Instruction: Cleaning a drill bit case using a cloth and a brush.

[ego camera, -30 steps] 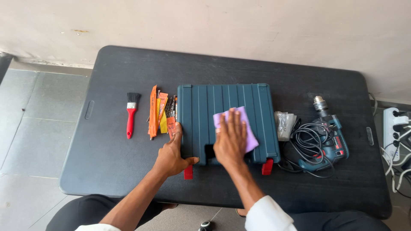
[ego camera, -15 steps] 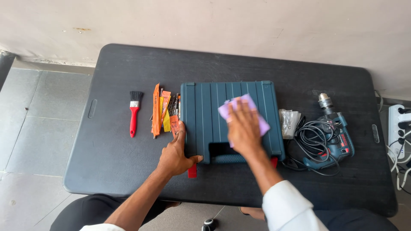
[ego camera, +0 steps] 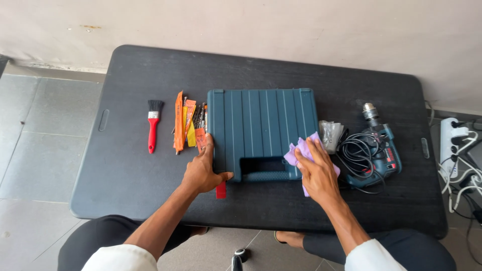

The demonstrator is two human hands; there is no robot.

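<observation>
While the left hand (ego camera: pixel 201 173) braces the near-left corner of the teal tool case (ego camera: pixel 261 131), its grip spread flat — fingers along the case's left edge, thumb pointing right across the front, closed on nothing — the right hand (ego camera: pixel 317 173) presses a lilac cloth (ego camera: pixel 301 153) against the case's near-right corner. That grip is flat too, fingers apart on top of the cloth, pinning it by palm pressure rather than clamping it.

The step in hand looks like wiping the case's outer shell, and the cloth now sits at the right rim, just right of the handle recess. A next stroke would likely call for steady downward pressure and a firm hold from the bracing hand, so the case does not slide on the tabletop (ego camera: pixel 125 170).

The case lies shut and flat, between the two hands, ribbed along its lid, with a red latch (ego camera: pixel 221 190) showing just below the left thumb. The cloth is soft and crumpled, part of it trailing off the case toward the near edge.

Left of the bracing grip lie orange packets of bits (ego camera: pixel 187 125) and, farther out, a red-handled brush (ego camera: pixel 152 131). Right of the wiping grip — a clear plastic bag (ego camera: pixel 331 134), then a corded drill (ego camera: pixel 376 150).
</observation>
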